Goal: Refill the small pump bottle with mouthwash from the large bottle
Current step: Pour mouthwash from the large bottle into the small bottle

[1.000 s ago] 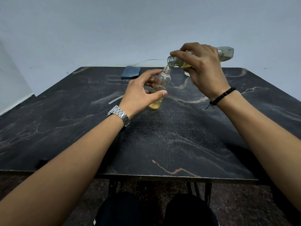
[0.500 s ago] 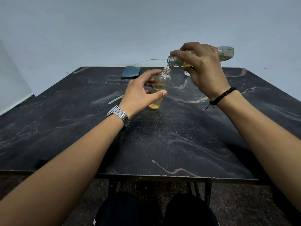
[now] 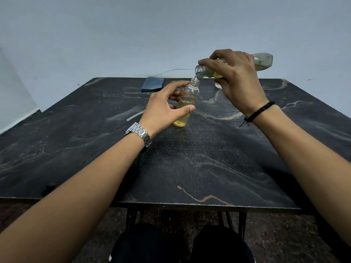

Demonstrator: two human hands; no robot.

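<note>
Head view is showing no readable writing on either bottle; the dark marbled table [image 3: 209,168] is carrying everything. The right hand [image 3: 239,80] is gripping the large bottle [image 3: 264,61], a clear one tipped nearly flat, its mouth just above the small pump bottle [image 3: 187,103]. The left hand [image 3: 161,111] is curling fingers and thumb round that small bottle, clear, uncapped, roughly half full of yellow liquid

The table [image 3: 190,168] has a dark marble-look top — smooth, faintly speckled, dull sheen. Both bottles are clear plastic: the small bottle [image 3: 185,105], the large bottle [image 3: 263,60]. The watch [image 3: 139,132] is polished metal; the folded blue thing [image 3: 152,83] — perhaps cloth — looks matt.
</note>
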